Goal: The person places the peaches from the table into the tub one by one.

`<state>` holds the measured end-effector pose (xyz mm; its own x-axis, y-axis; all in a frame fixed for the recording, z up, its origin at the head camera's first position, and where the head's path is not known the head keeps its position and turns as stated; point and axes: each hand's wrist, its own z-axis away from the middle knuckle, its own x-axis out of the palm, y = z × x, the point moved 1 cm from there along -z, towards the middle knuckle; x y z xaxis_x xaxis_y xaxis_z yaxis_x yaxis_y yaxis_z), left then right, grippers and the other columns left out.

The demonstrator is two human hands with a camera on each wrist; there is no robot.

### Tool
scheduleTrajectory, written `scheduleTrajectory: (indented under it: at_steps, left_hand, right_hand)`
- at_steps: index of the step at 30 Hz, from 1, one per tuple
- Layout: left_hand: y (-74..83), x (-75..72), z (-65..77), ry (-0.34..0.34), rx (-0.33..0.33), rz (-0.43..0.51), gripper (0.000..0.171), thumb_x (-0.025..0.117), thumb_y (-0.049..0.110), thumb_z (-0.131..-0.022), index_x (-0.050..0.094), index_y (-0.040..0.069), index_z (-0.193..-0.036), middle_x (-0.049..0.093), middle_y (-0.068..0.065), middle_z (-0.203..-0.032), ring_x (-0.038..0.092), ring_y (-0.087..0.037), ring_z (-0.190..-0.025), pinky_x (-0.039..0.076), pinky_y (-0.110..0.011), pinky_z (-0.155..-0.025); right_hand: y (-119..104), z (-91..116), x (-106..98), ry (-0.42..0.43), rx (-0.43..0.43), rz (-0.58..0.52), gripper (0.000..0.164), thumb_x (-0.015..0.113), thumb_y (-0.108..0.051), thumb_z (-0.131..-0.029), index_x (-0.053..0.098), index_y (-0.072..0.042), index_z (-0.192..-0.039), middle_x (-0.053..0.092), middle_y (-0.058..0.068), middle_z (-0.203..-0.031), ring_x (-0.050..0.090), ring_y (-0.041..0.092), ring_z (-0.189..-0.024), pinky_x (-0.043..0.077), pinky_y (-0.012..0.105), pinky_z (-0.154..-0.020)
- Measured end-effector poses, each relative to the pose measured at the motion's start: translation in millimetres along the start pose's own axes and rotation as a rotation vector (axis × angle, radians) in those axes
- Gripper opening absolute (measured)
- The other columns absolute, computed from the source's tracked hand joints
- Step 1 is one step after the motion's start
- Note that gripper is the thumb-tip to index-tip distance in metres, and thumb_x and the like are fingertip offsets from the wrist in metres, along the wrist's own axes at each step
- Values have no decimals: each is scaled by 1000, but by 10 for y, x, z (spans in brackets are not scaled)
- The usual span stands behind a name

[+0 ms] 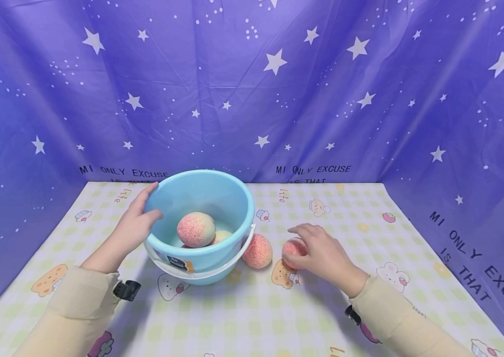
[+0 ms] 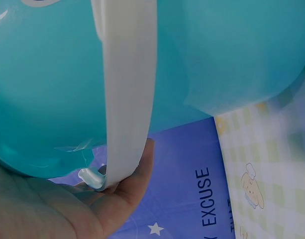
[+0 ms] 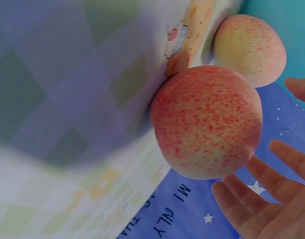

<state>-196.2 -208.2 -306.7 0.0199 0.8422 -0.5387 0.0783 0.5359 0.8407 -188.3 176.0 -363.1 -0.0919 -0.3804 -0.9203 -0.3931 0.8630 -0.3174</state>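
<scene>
A light blue bucket [image 1: 200,267] with a white handle [image 2: 130,89] stands left of the table's middle. My left hand [image 1: 133,223] grips its rim at the left side, thumb over the edge and fingers outside. Inside the bucket lies a pink and pale yellow peach [image 1: 196,229], with another peach [image 1: 222,236] partly hidden beneath. Just right of the bucket a loose peach [image 1: 257,251] rests on the table. My right hand [image 1: 323,250] is over a further peach [image 1: 293,246]; in the right wrist view its fingers are spread beside that peach [image 3: 208,122], thumb apart from it.
A checked tablecloth [image 1: 243,317] with cartoon prints covers the table. Behind and at both sides hangs a purple curtain [image 1: 234,74] with white stars and lettering. The bucket's handle hangs down over its near side.
</scene>
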Motion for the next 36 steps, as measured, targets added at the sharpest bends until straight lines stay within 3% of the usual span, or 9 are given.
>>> scheduleTrajectory:
  at_steps: [36]
  left_hand:
    - [10,-3,4,-3,-11,-7,81,48,5,-90,6,4,-159,9,-27,-163,18,-52,-146,19,-66,-118]
  right_hand:
    - [114,74,160,-22,55,30,56,76,-44,-81,65,-10,-124,64,11,-130,58,35,-121,52,55,-96]
